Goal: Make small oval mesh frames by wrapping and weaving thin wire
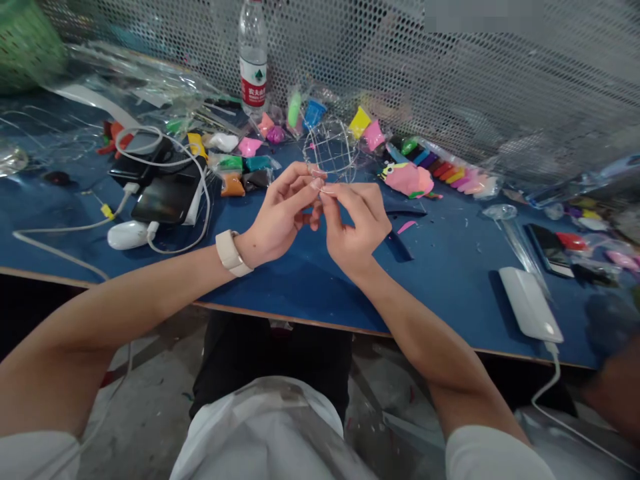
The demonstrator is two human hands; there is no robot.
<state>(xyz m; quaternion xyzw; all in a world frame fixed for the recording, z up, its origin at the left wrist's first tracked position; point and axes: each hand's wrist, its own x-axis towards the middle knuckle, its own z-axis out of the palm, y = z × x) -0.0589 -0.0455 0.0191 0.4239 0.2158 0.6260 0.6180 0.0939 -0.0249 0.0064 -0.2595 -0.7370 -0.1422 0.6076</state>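
Note:
My left hand (pixel 280 217), with a light watch band on its wrist, pinches at a thin pale wire (pixel 328 192). Closed on the same wire from the other side is my right hand (pixel 356 223), its fingertips almost touching the left ones. Just behind the fingers stands a silvery wire frame (pixel 333 148) with a grid of crossing strands. Whether the pinched wire belongs to that frame, I cannot tell. To the right of the frame lies a pink clay figure (pixel 407 179) with an eye and green bits.
A water bottle (pixel 253 63) stands at the back against a perforated metal panel (pixel 450 73). Small packets of coloured clay (pixel 233 185) lie around. Phones (pixel 167 198) and cables are at left. A white power bank (pixel 530 303) lies at right, near another person's blurred arm (pixel 617 383).

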